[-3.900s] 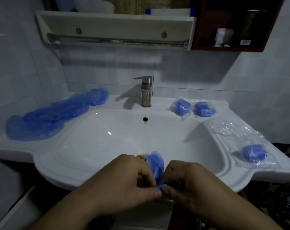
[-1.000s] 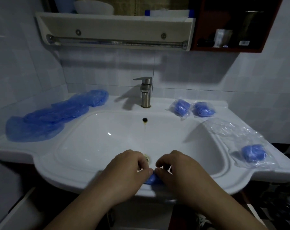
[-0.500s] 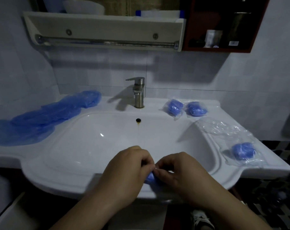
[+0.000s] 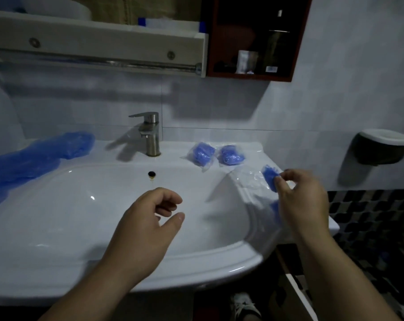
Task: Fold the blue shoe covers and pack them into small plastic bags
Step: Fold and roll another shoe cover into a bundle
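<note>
Right hand (image 4: 302, 200): raised over the sink's right ledge, thumb and fingertips pinching a folded shoe cover (image 4: 269, 176), a small compact blue wad. The wad is held just above a heap of clear plastic bags (image 4: 249, 181) lying crumpled on that ledge; whether wad and plastic touch cannot be told.

Left hand (image 4: 147, 225): held over the basin near the front rim, palm down, fingers loosely curled, thumb out. It grips nothing.

Sink (image 4: 196, 262): white, with a broad rim all round. A steel faucet (image 4: 151, 133) stands at the middle of the back edge, and the overflow hole (image 4: 151, 174) sits in the basin wall below it.

Back edge, right of the faucet: two packed bags (image 4: 202, 154) lie side by side, touching or nearly so, each a clear bag with a blue wad inside.

Right ledge, nearer the front: a further blue patch (image 4: 275, 209) shows beside the right wrist, mostly hidden by it; it cannot be made out fully.

Left ledge: a long pile of unfolded shoe covers (image 4: 41, 154), translucent blue, runs from the back left corner towards the left edge and out of view.

Surroundings: a white shelf (image 4: 103, 40) with a metal rail beneath hangs on the tiled wall above the faucet; a dark red cabinet (image 4: 254, 38) adjoins it on the right. A dark wall holder (image 4: 381, 147) is fixed to the wall past the sink's right edge. Lighting is dim.
</note>
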